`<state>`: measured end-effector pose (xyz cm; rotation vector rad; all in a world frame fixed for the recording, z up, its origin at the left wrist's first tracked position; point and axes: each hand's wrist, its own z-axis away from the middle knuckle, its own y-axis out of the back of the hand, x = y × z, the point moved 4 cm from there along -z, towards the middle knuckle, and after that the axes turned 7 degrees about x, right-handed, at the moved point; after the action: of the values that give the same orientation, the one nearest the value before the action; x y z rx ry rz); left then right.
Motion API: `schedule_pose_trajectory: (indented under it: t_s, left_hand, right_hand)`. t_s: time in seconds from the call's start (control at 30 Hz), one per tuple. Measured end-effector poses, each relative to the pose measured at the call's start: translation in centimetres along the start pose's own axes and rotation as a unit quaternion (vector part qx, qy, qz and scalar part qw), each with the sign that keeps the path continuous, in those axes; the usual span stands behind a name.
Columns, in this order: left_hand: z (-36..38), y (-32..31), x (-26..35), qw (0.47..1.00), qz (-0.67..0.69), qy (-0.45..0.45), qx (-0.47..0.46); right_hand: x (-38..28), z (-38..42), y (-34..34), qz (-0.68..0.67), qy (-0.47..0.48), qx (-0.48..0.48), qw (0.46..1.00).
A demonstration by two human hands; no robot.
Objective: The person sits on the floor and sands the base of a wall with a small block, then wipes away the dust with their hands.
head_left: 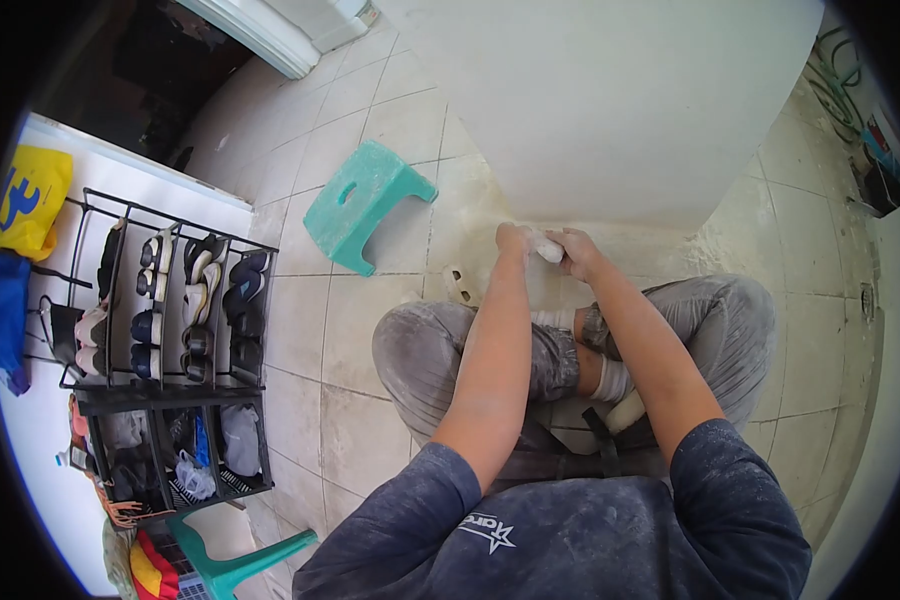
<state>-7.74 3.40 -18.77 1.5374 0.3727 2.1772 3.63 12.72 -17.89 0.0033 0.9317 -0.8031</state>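
My left hand (513,239) and my right hand (576,254) are close together, low in front of a pale upright panel (620,130). Between them is a small white, dusty piece (547,248), whose exact kind I cannot make out. The fingers of my right hand curl around its right end. My left hand is closed at its other end, with its fingers partly hidden. White dust coats both hands and my grey trousers (715,330). I sit with crossed legs just behind them. To the left, a cream object with dark holes (459,284) lies on the floor.
A green plastic stool (362,200) stands ahead on the left; another green stool (235,565) is at lower left. A black shoe rack (170,390) holding shoes and bags lines the left wall. Dusty tiles (355,330) cover the floor. A green hose (838,85) lies at far right.
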Motion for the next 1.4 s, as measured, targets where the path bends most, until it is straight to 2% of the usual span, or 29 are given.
schedule_pose_trajectory:
  t_s: [0.17, 0.27, 0.37, 0.47, 0.6, 0.67, 0.77, 0.87, 1.03, 1.1, 1.17, 1.27, 1.37, 1.4]
  left_hand:
    - [-2.7, -1.4, -0.6, 0.995, -0.064, -0.066, 0.032]
    - [1.7, 0.6, 4.2, 0.998, -0.012, -0.039, 0.044]
    - [-2.1, -1.4, 1.0, 0.995, -0.085, -0.028, -0.033]
    - [-1.5, -1.3, 0.9, 0.996, 0.042, 0.078, -0.027]
    - [-0.6, -0.8, 2.8, 0.997, 0.036, 0.058, -0.037]
    - [-1.7, -1.3, 1.7, 0.997, 0.043, 0.068, -0.008]
    - [-2.0, -1.6, 0.7, 0.997, -0.035, 0.065, -0.024]
    - [-2.0, -1.4, 0.6, 0.996, 0.044, 0.073, -0.032]
    - [-2.2, -1.7, 1.4, 0.995, 0.02, 0.045, -0.085]
    - [-3.0, -2.2, -0.4, 0.995, 0.009, 0.054, -0.086]
    - [-5.8, -3.9, -3.3, 0.995, 0.017, 0.044, -0.084]
    - [-1.0, -1.2, 1.7, 0.994, 0.066, 0.067, -0.053]
    - [-0.5, -0.6, 3.1, 0.999, 0.044, 0.027, -0.008]
    - [-1.3, -1.3, 2.5, 0.998, 0.036, 0.025, -0.038]
  right_hand:
    - [-1.0, -1.8, -0.6, -0.048, 0.006, 0.002, 0.999]
    - [-1.9, -2.4, -0.6, -0.09, 0.008, -0.023, 0.996]
    - [-2.2, -3.2, -1.0, -0.095, 0.015, -0.031, 0.995]
    - [-2.0, -2.5, -1.2, -0.087, 0.018, 0.0, 0.996]
    - [-2.2, -2.4, -1.5, -0.141, 0.0, 0.03, 0.99]
    - [-2.7, -2.3, -1.7, -0.114, 0.017, 0.04, 0.993]
    - [-1.2, -3.3, -1.3, -0.08, -0.005, 0.03, 0.996]
    - [-0.8, -3.7, -1.2, -0.098, 0.015, 0.028, 0.995]
    - [-1.6, -2.9, -1.2, -0.086, 0.025, 0.045, 0.995]
    - [-1.2, -3.4, -1.4, -0.086, 0.007, 0.013, 0.996]
    - [-1.5, -2.7, -1.6, -0.087, 0.018, 0.026, 0.996]
    - [-1.5, -2.6, -1.5, -0.096, 0.021, 0.039, 0.994]
    - [-2.8, -2.1, -1.7, -0.096, 0.041, 0.058, 0.993]
    - [-2.8, -1.6, -1.7, -0.09, 0.046, 0.065, 0.993]
